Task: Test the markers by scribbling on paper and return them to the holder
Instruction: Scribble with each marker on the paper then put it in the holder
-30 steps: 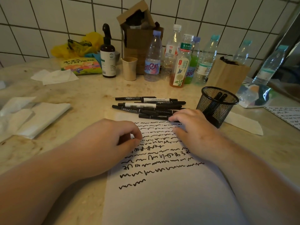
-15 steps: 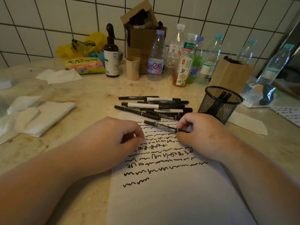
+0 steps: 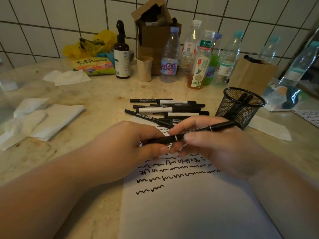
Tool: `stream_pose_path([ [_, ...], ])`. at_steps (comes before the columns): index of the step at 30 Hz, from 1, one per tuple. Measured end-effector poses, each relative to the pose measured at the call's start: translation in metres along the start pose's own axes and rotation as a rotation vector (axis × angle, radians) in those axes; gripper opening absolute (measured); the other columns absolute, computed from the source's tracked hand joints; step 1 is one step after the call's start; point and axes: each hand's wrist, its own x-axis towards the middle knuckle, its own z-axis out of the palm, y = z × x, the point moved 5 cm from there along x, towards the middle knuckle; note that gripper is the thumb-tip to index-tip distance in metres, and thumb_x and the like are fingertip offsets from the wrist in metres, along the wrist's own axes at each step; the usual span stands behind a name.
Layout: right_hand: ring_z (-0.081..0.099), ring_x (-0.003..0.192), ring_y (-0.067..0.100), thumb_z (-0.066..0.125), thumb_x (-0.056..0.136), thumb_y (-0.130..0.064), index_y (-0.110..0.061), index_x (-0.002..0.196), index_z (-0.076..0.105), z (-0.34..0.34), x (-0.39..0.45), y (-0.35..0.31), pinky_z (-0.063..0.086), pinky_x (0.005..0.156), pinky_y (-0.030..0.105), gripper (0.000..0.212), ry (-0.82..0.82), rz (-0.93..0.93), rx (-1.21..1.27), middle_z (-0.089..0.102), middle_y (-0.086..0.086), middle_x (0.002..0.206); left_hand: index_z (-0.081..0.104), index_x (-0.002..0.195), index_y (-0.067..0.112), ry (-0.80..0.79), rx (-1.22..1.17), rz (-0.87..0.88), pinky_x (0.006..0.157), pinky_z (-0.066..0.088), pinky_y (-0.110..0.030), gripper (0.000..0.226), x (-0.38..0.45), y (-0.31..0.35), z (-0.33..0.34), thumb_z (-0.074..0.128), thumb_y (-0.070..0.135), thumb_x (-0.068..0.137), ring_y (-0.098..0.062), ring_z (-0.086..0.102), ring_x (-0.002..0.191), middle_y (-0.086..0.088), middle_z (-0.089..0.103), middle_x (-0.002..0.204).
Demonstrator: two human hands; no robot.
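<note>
A black marker (image 3: 202,129) lies level between both hands, above a white sheet of paper (image 3: 186,209) covered in black scribbles. My right hand (image 3: 221,145) grips the marker around its middle, and its right end sticks out toward the holder. My left hand (image 3: 131,144) pinches the marker's left end. Beyond the hands, a pile of several black and white markers (image 3: 169,109) lies on the counter. The black mesh holder (image 3: 241,106) stands at the right with two markers inside.
Folded white tissues (image 3: 43,119) lie at the left. Along the tiled wall stand a brown pump bottle (image 3: 121,54), a paper cup (image 3: 144,69), a cardboard box (image 3: 153,31), several plastic bottles (image 3: 200,66) and a brown paper bag (image 3: 250,75). Another scribbled sheet (image 3: 309,116) shows at the right edge.
My right hand picked a marker off the pile and lifted it over the paper. My left hand rose from the sheet and took the marker's left end.
</note>
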Motion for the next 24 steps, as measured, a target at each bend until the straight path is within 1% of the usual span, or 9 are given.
stream_pose_path([
  [3, 0.068, 0.080, 0.025, 0.052, 0.090, -0.016, -0.014, 0.095, 0.080, -0.010, 0.001, 0.001, 0.053, 0.069, 0.035, 0.029, 0.114, 0.015, 0.071, 0.076, 0.015, 0.086, 0.063, 0.081, 0.052, 0.032, -0.028, -0.065, 0.052, 0.037, -0.012, 0.007, 0.000, -0.007, -0.005, 0.056, 0.052, 0.081, 0.008, 0.057, 0.068, 0.030, 0.064, 0.077],
  [5, 0.064, 0.072, 0.021, 0.055, 0.095, -0.008, -0.015, 0.092, 0.080, -0.017, -0.001, 0.001, 0.051, 0.065, 0.033, 0.026, 0.185, 0.042, -0.107, 0.077, 0.011, 0.082, 0.063, 0.090, 0.052, 0.046, 0.033, -0.054, 0.050, 0.036, -0.011, 0.014, 0.001, -0.009, -0.006, 0.054, 0.055, 0.081, 0.009, 0.056, 0.072, 0.032, 0.063, 0.081],
  [8, 0.066, 0.065, 0.006, 0.060, 0.095, -0.008, -0.028, 0.096, 0.076, -0.009, -0.001, -0.001, 0.053, 0.062, 0.024, 0.025, 0.112, 0.094, -0.517, 0.077, -0.006, 0.079, 0.060, 0.099, 0.049, 0.058, 0.206, -0.027, 0.055, 0.041, -0.013, 0.019, 0.001, -0.010, -0.005, 0.052, 0.055, 0.083, 0.005, 0.056, 0.071, 0.022, 0.064, 0.078],
  [10, 0.068, 0.068, 0.003, 0.061, 0.096, -0.021, -0.035, 0.102, 0.071, 0.002, -0.001, 0.002, 0.051, 0.061, 0.021, 0.018, 0.027, 0.136, -0.632, 0.075, -0.011, 0.080, 0.059, 0.102, 0.045, 0.046, 0.299, 0.017, 0.063, 0.046, -0.019, 0.023, 0.002, -0.008, -0.001, 0.048, 0.055, 0.085, 0.002, 0.055, 0.072, 0.019, 0.063, 0.079],
  [12, 0.068, 0.073, 0.005, 0.060, 0.096, -0.030, -0.039, 0.106, 0.068, 0.010, -0.001, 0.005, 0.054, 0.064, 0.025, 0.016, -0.031, 0.140, -0.694, 0.073, -0.010, 0.080, 0.058, 0.102, 0.044, 0.018, 0.341, 0.039, 0.066, 0.047, -0.022, 0.023, 0.002, -0.006, 0.003, 0.046, 0.055, 0.086, 0.000, 0.054, 0.075, 0.019, 0.060, 0.080],
  [15, 0.065, 0.070, 0.005, 0.058, 0.098, -0.031, -0.041, 0.109, 0.068, 0.013, -0.002, 0.006, 0.053, 0.065, 0.024, 0.018, -0.070, 0.121, -0.700, 0.071, -0.008, 0.076, 0.059, 0.103, 0.042, -0.041, 0.355, 0.039, 0.071, 0.048, -0.025, 0.023, 0.002, -0.006, 0.007, 0.045, 0.052, 0.089, -0.001, 0.054, 0.079, 0.018, 0.059, 0.083],
  [18, 0.059, 0.063, 0.004, 0.059, 0.097, -0.030, -0.047, 0.108, 0.071, 0.013, -0.002, 0.006, 0.050, 0.061, 0.023, 0.024, -0.115, 0.133, -0.644, 0.068, -0.005, 0.071, 0.062, 0.100, 0.041, -0.172, 0.273, -0.025, 0.066, 0.045, -0.023, 0.019, 0.002, -0.009, 0.008, 0.048, 0.049, 0.091, -0.002, 0.055, 0.073, 0.013, 0.061, 0.078],
  [22, 0.069, 0.083, 0.017, 0.059, 0.097, -0.032, -0.052, 0.108, 0.070, 0.019, -0.004, 0.007, 0.057, 0.079, 0.039, 0.025, -0.201, 0.156, -0.630, 0.076, -0.001, 0.088, 0.066, 0.090, 0.035, -0.276, 0.129, -0.052, 0.064, 0.045, -0.028, 0.014, 0.001, -0.012, 0.009, 0.055, 0.044, 0.089, -0.007, 0.056, 0.068, 0.007, 0.064, 0.077],
  [24, 0.069, 0.085, 0.009, 0.059, 0.097, -0.031, -0.051, 0.108, 0.070, 0.020, -0.005, 0.006, 0.056, 0.078, 0.031, 0.026, -0.222, 0.157, -0.637, 0.077, -0.011, 0.090, 0.068, 0.088, 0.032, -0.299, 0.090, -0.052, 0.064, 0.044, -0.027, 0.014, 0.001, -0.012, 0.010, 0.058, 0.042, 0.088, -0.006, 0.053, 0.062, 0.004, 0.062, 0.075],
])
